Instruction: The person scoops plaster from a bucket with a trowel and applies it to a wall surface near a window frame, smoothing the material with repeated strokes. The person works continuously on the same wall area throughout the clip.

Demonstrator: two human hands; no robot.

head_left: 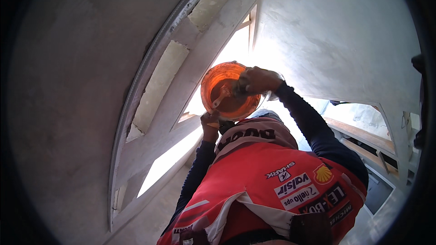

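Note:
An orange bucket (pixel 208 84), its wall smeared with grey, is held out in front of my body with its mouth facing me. My left hand (pixel 210 121) is closed on its near left rim. Over the right side of the mouth reaches my right hand (pixel 258 81), fingers curled and dark with smears; what they grip, if anything, I cannot make out. A tool with a pale orange handle (pixel 221 96) leans inside, its lower end hidden. Greyish-brown material (pixel 230 104) covers the bottom of the bucket.
A grey plastered wall (pixel 59 86) fills the left, ending in a metal edge strip (pixel 136 79). Beside it runs a recess with pale patches (pixel 161 81). Bright openings lie beyond the bucket. Another plastered wall (pixel 336 31) stands right, above an opening with a wooden ledge (pixel 359 134).

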